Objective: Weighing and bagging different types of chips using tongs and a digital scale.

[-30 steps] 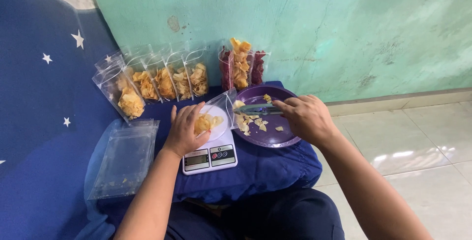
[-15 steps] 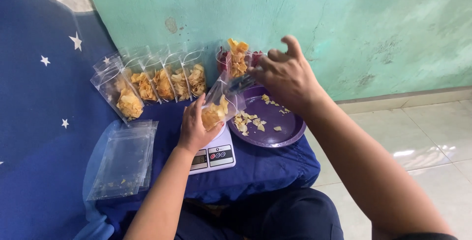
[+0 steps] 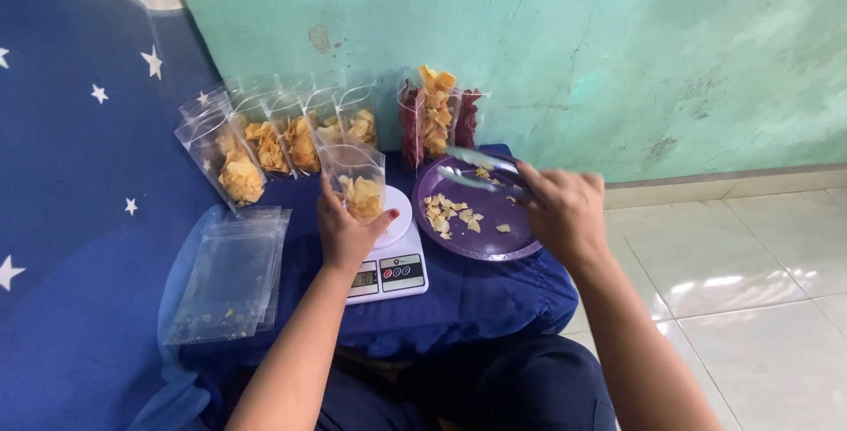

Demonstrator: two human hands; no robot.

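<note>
My left hand [image 3: 346, 228] holds a clear pouch [image 3: 355, 175] of yellow chips upright on the round pan of a white kitchen scale [image 3: 393, 265]. My right hand [image 3: 563, 210] grips metal tongs [image 3: 476, 171] that reach left over a purple plate [image 3: 494, 241] with a few loose chips. The tongs' tips hover above the plate's far rim, apart from the pouch.
A row of filled chip pouches [image 3: 265, 144] leans against the green wall [image 3: 618, 52], beside a bag of yellow and red chips [image 3: 437, 118]. A stack of empty clear pouches [image 3: 228, 277] lies left on the blue cloth [image 3: 468, 294]. Tiled floor [image 3: 750, 263] lies at right.
My right hand came down from above the pouch to the plate with the tongs. My left hand has set the pouch upright on the scale.
</note>
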